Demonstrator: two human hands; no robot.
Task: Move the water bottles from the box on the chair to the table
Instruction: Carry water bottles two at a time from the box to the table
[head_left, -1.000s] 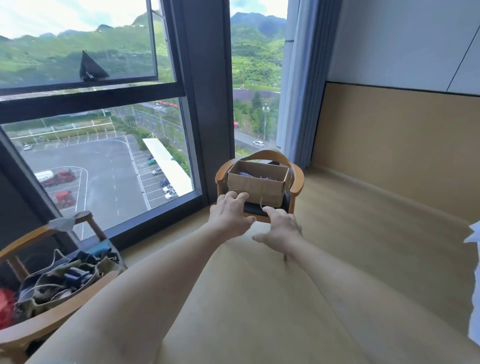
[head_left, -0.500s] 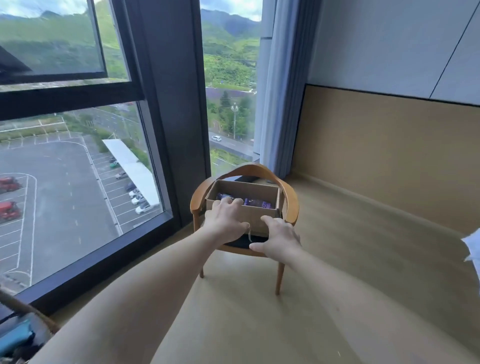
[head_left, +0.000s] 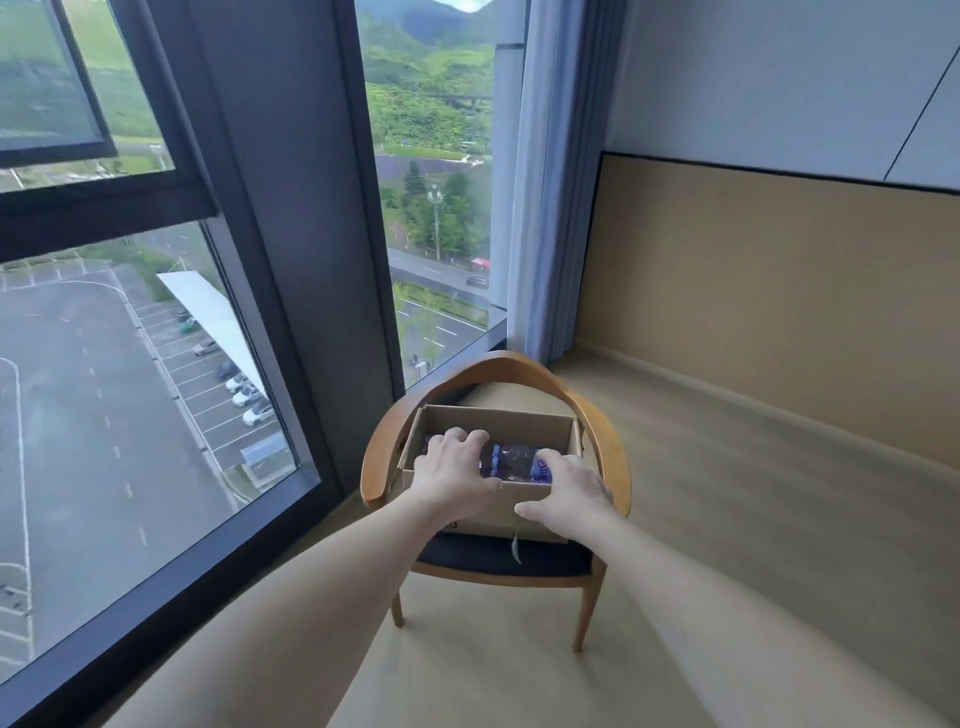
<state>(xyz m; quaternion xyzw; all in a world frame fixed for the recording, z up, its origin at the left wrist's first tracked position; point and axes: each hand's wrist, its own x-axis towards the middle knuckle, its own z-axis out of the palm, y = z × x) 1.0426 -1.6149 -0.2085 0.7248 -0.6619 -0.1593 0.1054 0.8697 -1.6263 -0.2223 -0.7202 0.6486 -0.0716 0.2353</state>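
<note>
Inside the cardboard box (head_left: 524, 423), lying flat: water bottles (head_left: 511, 463) with purple labels, long axis running left to right, parallel to the box's near wall. Which end carries the cap cannot be told, since both ends are covered by hands. Count unclear too: purple wrap shows in one stretch between the hands, with a darker patch behind it; whether one bottle or several, cannot be told.

Box open-topped, sitting on the dark seat of a wooden chair (head_left: 613, 452) with a curved back rail, close to the window corner.

Left hand (head_left: 453, 470) reaching over the near wall into the left half of the box, fingers spread and curled downward, tips down on the left part of the bottles; thumb stretched toward the right along the near rim. Whether actually gripping or only resting on top, cannot be told.

Right hand (head_left: 566, 491) at the right half, fingers bent over the near wall onto the purple label, thumb pointing left outside the cardboard front. Grip likewise not plain.

Hands close together, apart by a short strip of bottle, not touching each other.

Counted: two hands, one box, one chair.

Beyond, to the left, a tall window (head_left: 156, 364); far right of it, a pale curtain (head_left: 556, 208).
</note>
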